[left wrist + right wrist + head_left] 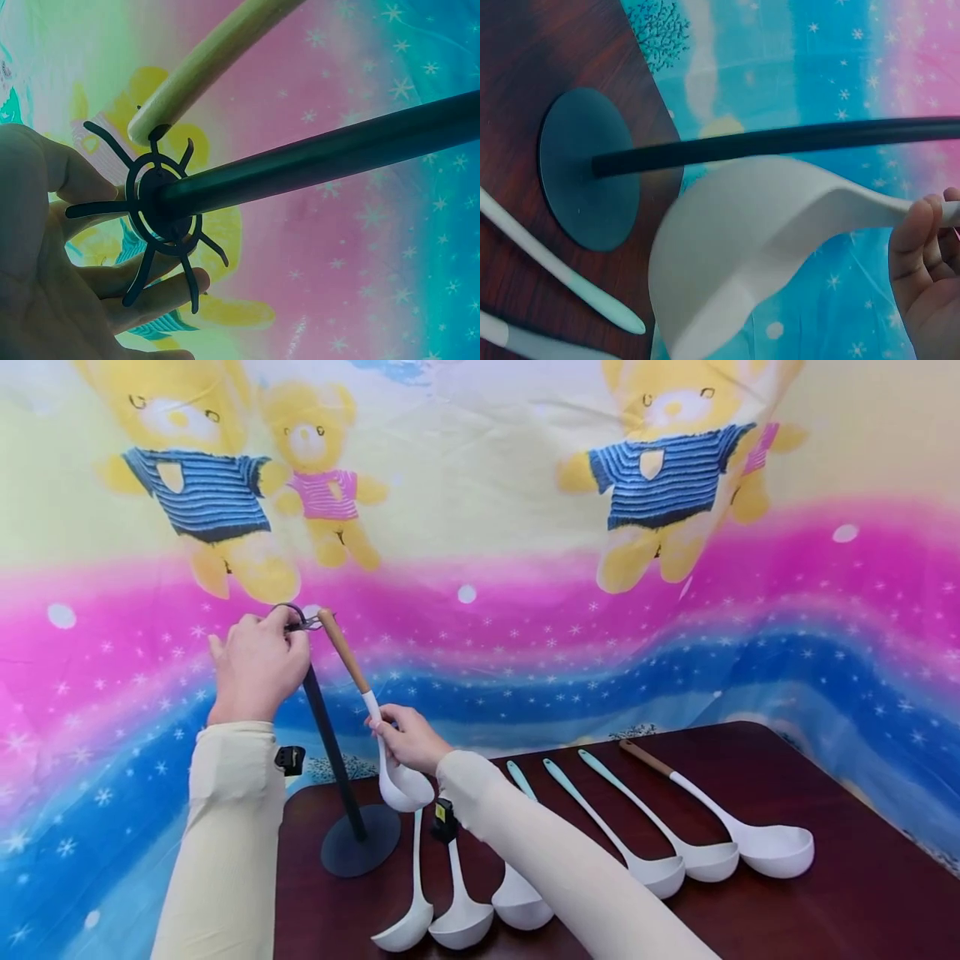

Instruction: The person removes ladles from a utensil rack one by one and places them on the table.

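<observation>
In the head view, my left hand (258, 664) is at the top of a black utensil stand (330, 743). The left wrist view shows its thumb and fingers holding the stand's ring of hooks (133, 221) among the prongs. My right hand (408, 739) pinches a white ladle (405, 789) by its neck, bowl down. The ladle's wooden handle (345, 652) slants up to the ring, and one hook runs into the hole at its end, with a small tip showing beyond. In the right wrist view the ladle bowl (727, 240) hangs beside the post.
Several more ladles lie in a row on the dark wooden table (847, 793), some with turquoise handles. A brown-handled ladle (772, 850) is at the right end. The stand's round base (341, 856) sits at the table's left. Behind hangs a bear-print cloth (480, 510).
</observation>
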Motion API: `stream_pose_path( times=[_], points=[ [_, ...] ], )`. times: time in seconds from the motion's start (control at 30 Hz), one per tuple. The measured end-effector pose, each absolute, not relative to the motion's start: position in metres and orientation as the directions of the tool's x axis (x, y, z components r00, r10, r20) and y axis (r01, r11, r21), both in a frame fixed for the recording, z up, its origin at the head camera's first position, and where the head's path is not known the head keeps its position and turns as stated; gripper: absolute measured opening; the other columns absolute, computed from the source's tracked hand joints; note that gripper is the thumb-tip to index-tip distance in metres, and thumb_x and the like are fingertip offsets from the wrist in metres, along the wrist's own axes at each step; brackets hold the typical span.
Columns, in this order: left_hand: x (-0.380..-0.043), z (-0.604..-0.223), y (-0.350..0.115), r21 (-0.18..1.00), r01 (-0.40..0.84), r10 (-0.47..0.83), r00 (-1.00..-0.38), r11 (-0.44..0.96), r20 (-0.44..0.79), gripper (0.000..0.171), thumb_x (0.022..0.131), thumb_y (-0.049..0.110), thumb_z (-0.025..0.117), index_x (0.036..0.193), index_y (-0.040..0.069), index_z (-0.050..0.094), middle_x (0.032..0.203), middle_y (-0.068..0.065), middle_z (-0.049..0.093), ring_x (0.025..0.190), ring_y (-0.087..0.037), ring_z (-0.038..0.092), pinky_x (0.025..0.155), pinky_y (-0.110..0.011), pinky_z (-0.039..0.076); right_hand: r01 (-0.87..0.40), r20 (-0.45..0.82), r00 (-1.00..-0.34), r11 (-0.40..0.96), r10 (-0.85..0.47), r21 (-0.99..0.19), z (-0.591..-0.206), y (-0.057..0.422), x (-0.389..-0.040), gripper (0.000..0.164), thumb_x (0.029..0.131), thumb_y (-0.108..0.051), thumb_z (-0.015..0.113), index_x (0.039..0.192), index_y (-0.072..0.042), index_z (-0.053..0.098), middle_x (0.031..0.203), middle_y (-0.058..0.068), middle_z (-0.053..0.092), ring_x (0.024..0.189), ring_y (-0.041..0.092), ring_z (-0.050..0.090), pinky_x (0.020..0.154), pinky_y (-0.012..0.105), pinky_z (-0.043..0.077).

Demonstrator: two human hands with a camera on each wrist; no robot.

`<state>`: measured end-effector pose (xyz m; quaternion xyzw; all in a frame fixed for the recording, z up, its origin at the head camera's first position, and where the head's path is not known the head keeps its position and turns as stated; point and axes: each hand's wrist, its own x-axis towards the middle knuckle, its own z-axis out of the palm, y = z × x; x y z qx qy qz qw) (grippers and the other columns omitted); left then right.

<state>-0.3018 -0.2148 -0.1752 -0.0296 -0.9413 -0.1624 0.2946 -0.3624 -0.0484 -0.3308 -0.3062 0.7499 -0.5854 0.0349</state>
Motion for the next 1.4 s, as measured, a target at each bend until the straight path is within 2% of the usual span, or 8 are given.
stream_pose_path(
  times=[0.17,0.43,0.7,0.83,0.97,1.2,1.3,1.4],
  points=[
    [-0.304,-0.175,-0.215,0.294,0.164,-0.037,-0.819,0.942,0.573,0.038,0.095,0.026,0.033,0.122,0.010,0.054,0.110,-0.025,0.047,0.110,-0.043,0.037,0.102,-0.073,0.005,-0.453,0.318,-0.826,0.214,-0.465,-0.865,-0.328,-0.035,-0.365,0.030,0.100,-0.027,0.042,0.120,-0.012,0.057,0.094,0.000,0.058,0.062,0.014,0.048,0.053,0.026,0.047],
    [-0.303,-0.175,-0.219,0.301,0.163,-0.041,-0.820,0.939,0.570,0.041,0.095,0.026,0.034,0.127,0.009,0.052,0.112,-0.026,0.047,0.110,-0.043,0.037,0.102,-0.073,0.006,-0.423,0.314,-0.855,0.207,-0.413,-0.882,-0.337,-0.009,-0.371,0.025,0.100,-0.029,0.042,0.113,-0.013,0.057,0.081,0.008,0.053,0.053,0.014,0.043,0.047,0.026,0.041],
    [-0.307,-0.174,-0.215,0.292,0.168,-0.030,-0.822,0.942,0.568,0.041,0.094,0.026,0.033,0.128,0.009,0.051,0.111,-0.026,0.047,0.109,-0.043,0.038,0.101,-0.073,0.008,-0.435,0.303,-0.871,0.321,-0.387,-0.841,-0.359,0.039,-0.371,0.025,0.100,-0.027,0.041,0.113,-0.012,0.057,0.080,0.007,0.053,0.054,0.014,0.043,0.050,0.027,0.042],
    [-0.317,-0.174,-0.203,0.289,0.205,0.006,-0.825,0.935,0.565,0.041,0.094,0.025,0.033,0.128,0.010,0.051,0.112,-0.026,0.047,0.109,-0.043,0.038,0.100,-0.073,0.009,-0.412,0.294,-0.886,0.317,-0.357,-0.854,-0.352,0.073,-0.356,0.025,0.100,-0.025,0.041,0.114,-0.011,0.057,0.081,0.014,0.054,0.052,0.014,0.042,0.049,0.028,0.041],
    [-0.326,-0.175,-0.189,0.295,0.244,0.039,-0.827,0.924,0.560,0.043,0.094,0.025,0.034,0.130,0.009,0.051,0.114,-0.027,0.046,0.110,-0.043,0.038,0.101,-0.073,0.008,-0.423,0.315,-0.896,0.380,-0.314,-0.823,-0.346,0.114,-0.338,0.024,0.100,-0.027,0.043,0.114,-0.015,0.058,0.078,0.013,0.053,0.051,0.014,0.042,0.048,0.028,0.042],
    [-0.339,-0.180,-0.167,0.313,0.318,0.095,-0.821,0.895,0.563,0.042,0.093,0.025,0.036,0.129,0.008,0.051,0.115,-0.027,0.046,0.112,-0.043,0.037,0.101,-0.072,0.007,-0.457,0.374,-0.885,0.661,-0.276,-0.595,-0.333,0.210,-0.293,0.014,0.096,-0.025,0.051,0.102,-0.017,0.061,0.069,0.001,0.049,0.054,0.012,0.043,0.048,0.026,0.042],
    [-0.344,-0.186,-0.162,0.319,0.353,0.117,-0.811,0.880,0.574,0.043,0.094,0.024,0.036,0.131,0.008,0.050,0.118,-0.028,0.047,0.113,-0.044,0.037,0.102,-0.071,0.010,-0.392,0.324,-0.910,0.792,-0.258,-0.468,-0.320,0.259,-0.257,0.011,0.095,-0.021,0.054,0.099,-0.015,0.062,0.066,-0.002,0.046,0.055,0.010,0.040,0.049,0.025,0.039],
    [-0.332,-0.195,-0.184,0.329,0.340,0.070,-0.782,0.881,0.620,0.046,0.095,0.025,0.036,0.137,0.009,0.045,0.135,-0.029,0.037,0.127,-0.046,0.029,0.103,-0.068,0.015,-0.319,0.223,-0.942,0.875,-0.250,-0.364,-0.310,0.295,-0.239,0.009,0.094,-0.016,0.054,0.091,-0.014,0.061,0.064,-0.001,0.045,0.054,0.011,0.040,0.048,0.026,0.038]
  ],
)
